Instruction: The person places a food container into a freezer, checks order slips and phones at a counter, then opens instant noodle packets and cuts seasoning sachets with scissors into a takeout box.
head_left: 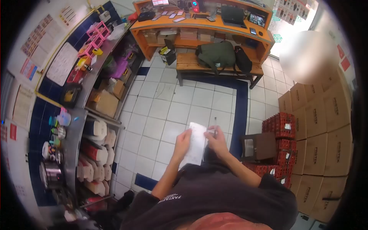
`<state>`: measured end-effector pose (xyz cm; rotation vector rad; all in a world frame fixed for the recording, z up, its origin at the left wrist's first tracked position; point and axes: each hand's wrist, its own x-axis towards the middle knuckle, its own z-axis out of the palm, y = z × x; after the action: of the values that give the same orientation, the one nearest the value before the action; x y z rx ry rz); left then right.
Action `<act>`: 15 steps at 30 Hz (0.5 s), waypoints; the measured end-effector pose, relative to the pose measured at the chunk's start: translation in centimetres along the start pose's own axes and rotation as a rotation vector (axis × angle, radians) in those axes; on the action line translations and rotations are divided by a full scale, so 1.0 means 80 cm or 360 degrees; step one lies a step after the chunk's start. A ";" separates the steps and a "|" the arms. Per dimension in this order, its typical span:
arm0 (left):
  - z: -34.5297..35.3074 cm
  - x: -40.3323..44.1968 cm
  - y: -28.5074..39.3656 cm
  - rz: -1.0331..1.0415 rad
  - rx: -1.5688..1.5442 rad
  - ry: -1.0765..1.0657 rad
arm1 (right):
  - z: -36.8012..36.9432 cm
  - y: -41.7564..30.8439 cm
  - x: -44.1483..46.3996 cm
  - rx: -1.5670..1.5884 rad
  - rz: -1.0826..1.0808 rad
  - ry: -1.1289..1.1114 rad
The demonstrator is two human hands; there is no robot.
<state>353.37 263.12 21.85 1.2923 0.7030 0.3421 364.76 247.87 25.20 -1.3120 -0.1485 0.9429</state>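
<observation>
A long white sheet of paper [196, 145] with faint writing hangs in front of my body. My left hand [183, 144] is closed on its left edge, thumb on top. My right hand [217, 142] is beside the upper right edge of the paper, fingers curled round a thin pen [215, 122] that points up and away from me. Whether the right fingers also pinch the paper, I cannot tell. Both hands are above the tiled floor [174, 111].
Ahead, a wooden bench [186, 63] carries a green bag [216, 53], before an orange desk [140, 28] with a laptop [233, 17]. Metal shelving [82, 109] lines the left. Stacked cartons [316, 119], red crates [281, 128] and a brown stool [262, 145] are on the right.
</observation>
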 end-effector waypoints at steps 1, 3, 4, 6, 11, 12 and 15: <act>-0.001 0.061 0.020 -0.0017 0.0013 -0.0009 | 0.003 -0.023 0.045 0.0042 -0.0172 0.0099; 0.003 0.179 0.053 0.0129 0.0244 -0.0215 | 0.002 -0.054 0.137 0.0014 -0.0295 0.0125; 0.004 0.242 0.070 0.0125 0.0255 -0.0230 | 0.001 -0.076 0.186 -0.0024 -0.0282 0.0073; 0.009 0.347 0.088 0.0148 0.0349 -0.0310 | -0.006 -0.118 0.278 -0.0250 -0.0130 0.0007; -0.001 0.592 0.124 0.0189 0.0134 -0.0292 | 0.005 -0.193 0.555 -0.0041 -0.0251 -0.0031; -0.008 0.622 0.144 0.0192 -0.0036 -0.0245 | 0.017 -0.215 0.593 0.0009 -0.0291 -0.0039; -0.033 0.737 0.199 0.0265 -0.0209 -0.0198 | 0.044 -0.303 0.727 -0.0265 -0.0226 -0.0180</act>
<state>398.18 304.74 20.10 1.2383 0.4616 0.4320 411.81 289.83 23.76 -1.3814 -0.4101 0.8983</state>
